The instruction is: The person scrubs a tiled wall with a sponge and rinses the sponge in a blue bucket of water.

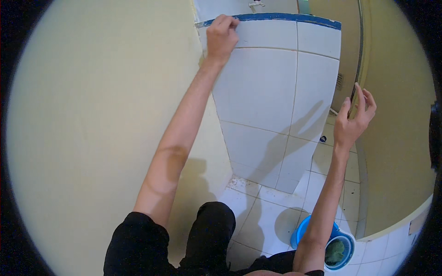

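My left hand (222, 40) is closed at the top left of a low white-tiled wall (262, 73). Its curled fingers meet the blue edge strip (276, 17) that caps this wall; whatever they may pinch is hidden or too small to name. Off to the right, my right hand (353, 120) hangs in the air with fingers apart and nothing in it. It is nearest the gap between the tiled wall's right side and the cream wall.
A blue bucket (351, 260) stands on the tiled floor (276, 211) below my right forearm, with a green cloth-like thing (335, 252) inside. Beyond the low wall is a tap (256, 4). A cream wall (101, 115) rises close on my left. A small dark object (323, 139) lies on the floor.
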A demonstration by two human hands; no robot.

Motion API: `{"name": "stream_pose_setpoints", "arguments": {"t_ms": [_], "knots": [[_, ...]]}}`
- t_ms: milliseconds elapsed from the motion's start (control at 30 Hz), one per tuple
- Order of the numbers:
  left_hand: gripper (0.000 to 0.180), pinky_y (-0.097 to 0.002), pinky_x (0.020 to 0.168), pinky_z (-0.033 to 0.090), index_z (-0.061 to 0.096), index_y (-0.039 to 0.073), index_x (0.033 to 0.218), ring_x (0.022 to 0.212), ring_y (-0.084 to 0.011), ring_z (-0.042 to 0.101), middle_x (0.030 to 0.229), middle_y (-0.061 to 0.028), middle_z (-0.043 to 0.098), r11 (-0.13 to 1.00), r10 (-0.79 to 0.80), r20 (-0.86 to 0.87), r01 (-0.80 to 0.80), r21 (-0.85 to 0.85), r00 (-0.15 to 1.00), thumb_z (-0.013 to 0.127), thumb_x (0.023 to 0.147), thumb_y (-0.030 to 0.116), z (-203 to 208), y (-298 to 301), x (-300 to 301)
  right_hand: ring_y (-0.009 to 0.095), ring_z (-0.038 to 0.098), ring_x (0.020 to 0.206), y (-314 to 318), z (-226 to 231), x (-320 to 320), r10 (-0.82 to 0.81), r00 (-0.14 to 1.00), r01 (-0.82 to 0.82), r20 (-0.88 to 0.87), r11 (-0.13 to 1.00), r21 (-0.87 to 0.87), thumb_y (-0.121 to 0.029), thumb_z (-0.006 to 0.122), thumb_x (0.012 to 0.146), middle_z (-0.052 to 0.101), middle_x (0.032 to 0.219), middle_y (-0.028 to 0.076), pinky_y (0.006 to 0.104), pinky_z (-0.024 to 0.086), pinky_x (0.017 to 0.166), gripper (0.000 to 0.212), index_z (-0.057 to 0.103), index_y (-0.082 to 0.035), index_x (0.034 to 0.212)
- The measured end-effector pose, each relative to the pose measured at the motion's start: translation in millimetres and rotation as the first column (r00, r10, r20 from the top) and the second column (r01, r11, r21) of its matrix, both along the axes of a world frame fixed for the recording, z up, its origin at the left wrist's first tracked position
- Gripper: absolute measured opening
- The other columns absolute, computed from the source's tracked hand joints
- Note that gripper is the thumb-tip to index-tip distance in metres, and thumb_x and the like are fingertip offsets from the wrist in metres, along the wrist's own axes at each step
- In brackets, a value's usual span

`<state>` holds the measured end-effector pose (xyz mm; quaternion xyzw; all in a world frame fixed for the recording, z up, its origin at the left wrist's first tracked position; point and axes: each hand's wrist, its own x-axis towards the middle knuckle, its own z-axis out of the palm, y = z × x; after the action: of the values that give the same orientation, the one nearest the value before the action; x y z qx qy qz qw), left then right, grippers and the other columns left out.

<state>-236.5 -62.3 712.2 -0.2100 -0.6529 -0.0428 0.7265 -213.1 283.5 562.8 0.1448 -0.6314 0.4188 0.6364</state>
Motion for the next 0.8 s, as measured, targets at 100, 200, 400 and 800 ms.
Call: {"name": "stream_pose_setpoints", "arguments": {"t_ms": [100,200,400,800], "knots": [[0.015,-0.0423,0.07,0.052,0.065,0.004,0.077,0.078,-0.0323,0.063,0.079,-0.0128,0.064,0.994,-0.057,-0.038,0.053,-0.093,0.998,0.059,0.068,-0.006,3.2,33.8,-14.4,0.03,0.047,0.119,-6.9,-1.3,0.3,0.014,0.999,-0.014,0.029,1.0,0.015,-0.004,0.062,0.083,0.05,0.127,0.013,0.0429,0.038,0.104,0.046,0.063,-0.015,0.128],[0.017,-0.0428,0.074,0.052,0.065,0.005,0.078,0.084,-0.0332,0.063,0.081,-0.0128,0.064,0.958,-0.157,-0.023,0.147,-0.248,0.987,0.06,0.066,-0.005,1.6,86.6,-31.1,0.031,0.047,0.119,-12.6,-2.4,2.9,0.026,0.999,-0.026,0.03,0.999,0.021,-0.003,0.062,0.083,0.05,0.127,0.013,0.0428,0.038,0.104,0.046,0.063,-0.015,0.127],[0.02,-0.0438,0.071,0.051,0.063,0.002,0.085,0.08,-0.0352,0.061,0.082,-0.0142,0.061,0.922,-0.201,0.017,0.195,-0.335,0.98,0.058,0.066,0.0,2.7,99.5,-30.3,0.031,0.046,0.12,-22.7,1.9,7.7,0.021,1.0,-0.019,-0.023,0.998,0.065,-0.003,0.062,0.082,0.051,0.126,0.014,0.0427,0.038,0.104,0.046,0.063,-0.014,0.127],[0.014,-0.038,0.063,0.052,0.064,0.002,0.083,0.071,-0.0302,0.064,0.078,-0.0117,0.062,0.994,-0.081,-0.003,0.081,-0.07,0.997,0.061,0.074,-0.007,-3.0,27.3,-15.5,0.032,0.047,0.118,-16.1,2.5,0.4,0.018,1.0,-0.017,-0.012,0.999,0.039,-0.004,0.063,0.081,0.051,0.126,0.015,0.0438,0.037,0.103,0.047,0.063,-0.013,0.127]]}}
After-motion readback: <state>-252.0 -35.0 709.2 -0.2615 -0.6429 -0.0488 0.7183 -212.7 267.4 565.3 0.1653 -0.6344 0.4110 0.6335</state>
